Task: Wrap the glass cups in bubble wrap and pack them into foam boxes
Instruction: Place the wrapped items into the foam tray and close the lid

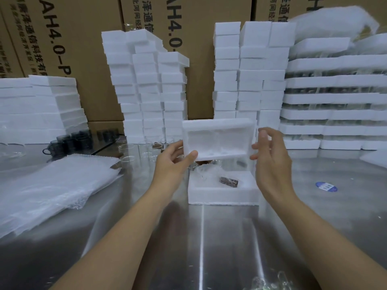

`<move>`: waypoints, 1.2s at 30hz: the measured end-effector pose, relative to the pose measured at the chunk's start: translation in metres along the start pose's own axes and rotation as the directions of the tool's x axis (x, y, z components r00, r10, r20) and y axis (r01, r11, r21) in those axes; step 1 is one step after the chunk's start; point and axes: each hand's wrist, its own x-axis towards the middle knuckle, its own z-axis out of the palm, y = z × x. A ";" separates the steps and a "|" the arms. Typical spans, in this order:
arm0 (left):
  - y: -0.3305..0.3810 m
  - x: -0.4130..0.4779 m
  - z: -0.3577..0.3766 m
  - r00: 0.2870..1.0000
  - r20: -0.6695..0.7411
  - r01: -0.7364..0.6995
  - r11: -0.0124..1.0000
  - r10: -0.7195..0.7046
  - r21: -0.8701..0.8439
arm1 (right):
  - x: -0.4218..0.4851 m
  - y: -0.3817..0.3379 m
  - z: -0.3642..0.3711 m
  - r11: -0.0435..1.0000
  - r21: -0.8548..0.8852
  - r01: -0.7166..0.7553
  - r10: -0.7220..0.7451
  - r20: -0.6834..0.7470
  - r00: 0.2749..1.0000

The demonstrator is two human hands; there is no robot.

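Head view: the left hand reaches up from 7 o'clock, forearm bare, and pinches the lower left corner of a foam lid, thumb on its near face and fingers behind. The lid stands nearly upright in the air, its hollow side facing the camera and its long axis running from 9 to 3 o'clock. At 3 o'clock of the lid the right hand is raised palm-inward, its fingers loose and spread beside the lid's right edge, gripping nothing; whether the fingertips touch the foam I cannot tell.

Directly at 6 o'clock of the lid a foam box sits on the steel counter, long axis also left to right. Its left half holds a bubble-wrapped cup; its right half holds a small dark brown piece.

Far out at 9 o'clock of the box lies a stack of bubble wrap sheets, and at 11 o'clock stand clear glass cups.
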 end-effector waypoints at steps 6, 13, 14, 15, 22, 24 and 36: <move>-0.001 -0.001 0.000 0.998 0.041 -0.052 0.984 0.046 0.170 | 0.011 -0.003 -0.002 0.924 0.244 -0.295 0.299 0.021 0.954; 0.005 0.001 -0.001 0.990 0.110 0.085 0.996 -0.088 0.025 | 0.019 -0.005 -0.011 0.781 0.381 -0.495 0.498 0.099 0.862; 0.006 0.000 -0.001 0.985 0.117 0.130 0.991 -0.128 -0.013 | 0.020 -0.004 -0.012 0.770 0.367 -0.522 0.518 0.119 0.847; 0.007 0.000 0.000 0.982 0.111 0.161 0.986 -0.155 -0.051 | 0.020 -0.003 -0.013 0.765 0.349 -0.542 0.530 0.138 0.837; 0.006 0.000 0.003 0.983 0.090 0.162 0.986 -0.157 -0.043 | 0.016 0.007 -0.012 0.814 0.172 -0.555 0.529 0.176 0.830; 0.007 -0.002 0.003 0.989 0.084 0.128 0.992 -0.126 -0.020 | 0.017 0.009 -0.012 0.815 0.150 -0.560 0.537 0.167 0.827; -0.005 -0.003 0.005 0.991 0.114 0.054 0.992 -0.067 0.117 | 0.022 0.030 -0.011 0.789 0.010 -0.614 0.602 0.187 0.776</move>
